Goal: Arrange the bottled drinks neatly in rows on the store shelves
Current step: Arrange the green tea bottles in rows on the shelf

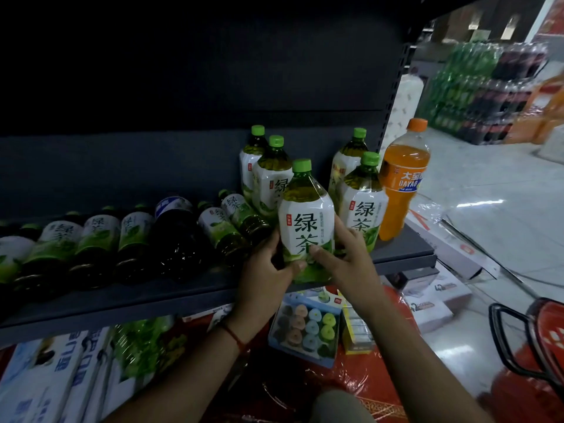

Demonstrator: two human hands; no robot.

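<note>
A large green-tea bottle (305,221) with a green cap and white label stands upright near the front of the dark shelf (128,300). My left hand (265,270) grips its lower left side and my right hand (345,254) grips its lower right, thumb across the label. Behind it stand two more green-tea bottles (270,175) in a row, and to the right another two (360,196). An orange soda bottle (403,178) stands upright at the shelf's right end. Several green-tea bottles (100,239) and one dark cola bottle (177,233) lie on their sides to the left.
Under the shelf sit boxed goods (55,377), a blue tray of coloured cups (308,328) and white cartons (433,297). A red shopping basket (543,340) is at the lower right. Stacked packs of drinks (476,87) fill the far aisle on the tiled floor.
</note>
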